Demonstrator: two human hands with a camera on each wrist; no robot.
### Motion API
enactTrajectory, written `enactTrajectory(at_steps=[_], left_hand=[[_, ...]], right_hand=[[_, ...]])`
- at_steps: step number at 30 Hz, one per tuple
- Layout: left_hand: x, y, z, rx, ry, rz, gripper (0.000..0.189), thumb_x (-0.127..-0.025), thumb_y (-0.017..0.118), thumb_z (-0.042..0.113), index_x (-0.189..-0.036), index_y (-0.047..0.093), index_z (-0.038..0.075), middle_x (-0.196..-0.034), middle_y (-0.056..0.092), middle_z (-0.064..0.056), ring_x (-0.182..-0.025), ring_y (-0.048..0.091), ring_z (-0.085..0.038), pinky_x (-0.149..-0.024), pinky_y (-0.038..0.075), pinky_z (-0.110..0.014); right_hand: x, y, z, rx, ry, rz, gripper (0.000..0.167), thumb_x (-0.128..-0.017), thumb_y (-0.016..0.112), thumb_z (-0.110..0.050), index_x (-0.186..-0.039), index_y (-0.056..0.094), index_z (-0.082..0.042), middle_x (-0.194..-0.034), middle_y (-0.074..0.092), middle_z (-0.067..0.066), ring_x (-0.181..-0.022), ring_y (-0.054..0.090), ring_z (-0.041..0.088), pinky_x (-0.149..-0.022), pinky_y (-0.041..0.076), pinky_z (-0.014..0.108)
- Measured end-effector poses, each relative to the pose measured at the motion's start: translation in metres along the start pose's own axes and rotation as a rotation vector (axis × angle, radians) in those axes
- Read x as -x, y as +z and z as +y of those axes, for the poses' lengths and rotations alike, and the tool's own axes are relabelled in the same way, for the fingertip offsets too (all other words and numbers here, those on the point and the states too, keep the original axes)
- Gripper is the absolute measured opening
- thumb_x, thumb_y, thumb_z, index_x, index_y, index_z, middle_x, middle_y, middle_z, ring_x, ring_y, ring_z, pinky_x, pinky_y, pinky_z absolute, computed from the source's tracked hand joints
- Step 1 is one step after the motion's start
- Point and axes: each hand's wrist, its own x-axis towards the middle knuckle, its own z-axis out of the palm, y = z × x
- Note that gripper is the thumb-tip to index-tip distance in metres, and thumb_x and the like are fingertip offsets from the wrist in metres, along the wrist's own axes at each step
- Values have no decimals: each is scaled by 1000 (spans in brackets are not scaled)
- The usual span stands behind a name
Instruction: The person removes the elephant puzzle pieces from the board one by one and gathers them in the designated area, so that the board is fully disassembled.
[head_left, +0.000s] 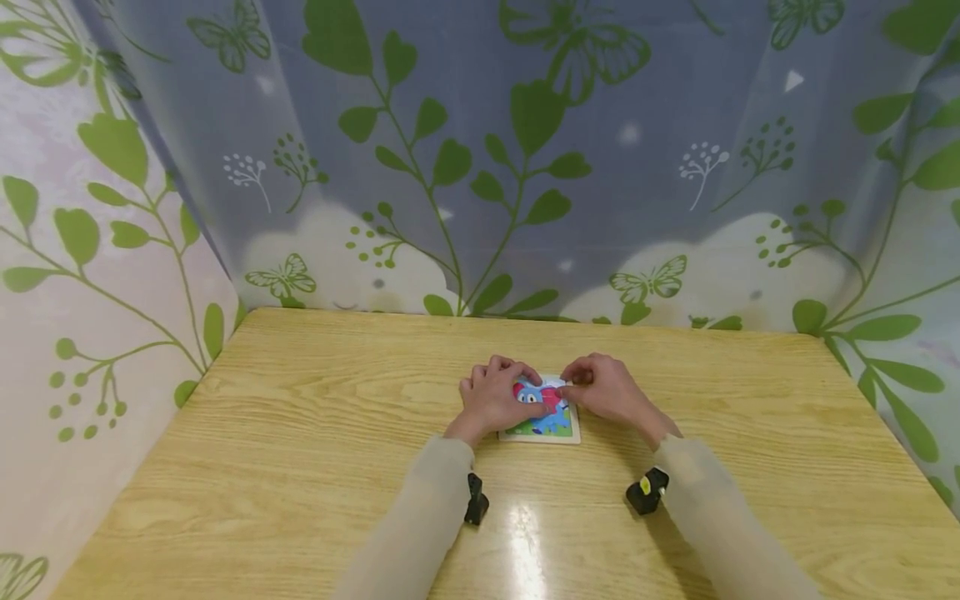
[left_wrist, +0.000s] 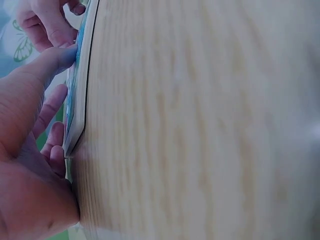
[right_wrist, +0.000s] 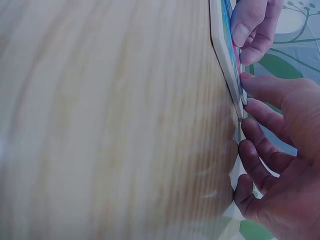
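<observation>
A small flat puzzle board (head_left: 553, 438) with a pale rim and a blue cartoon animal picture lies on the table. My left hand (head_left: 497, 400) rests across its left side, the thumb (left_wrist: 67, 56) touching the picture and the other fingers spread around the far left edge. At the upper right corner, my right hand (head_left: 611, 392) pinches a thin puzzle piece (right_wrist: 244, 96) between thumb and index finger. That piece sits slightly tilted at the board's edge in the right wrist view. The remaining right fingers touch the table beside the board. Both hands cover parts of the picture.
The wood-grain table (head_left: 337, 400) extends around the board on all sides. A curtain (head_left: 465, 167) printed with leaves and butterflies hangs behind the table and along both sides. Each sleeved wrist carries a small black camera (head_left: 647, 492).
</observation>
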Motion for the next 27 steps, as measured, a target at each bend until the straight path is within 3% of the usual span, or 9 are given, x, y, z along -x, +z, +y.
enactTrajectory(at_steps=[27], left_hand=[[0, 1, 1, 7, -21, 11, 36, -86, 76, 55, -112, 67, 32, -140, 48, -3, -120, 40, -34, -91, 30, -48]], right_hand=[[1, 3, 0, -87, 59, -9, 21, -93, 74, -18, -108, 70, -3, -99, 69, 11, -87, 60, 21, -79, 48, 30]])
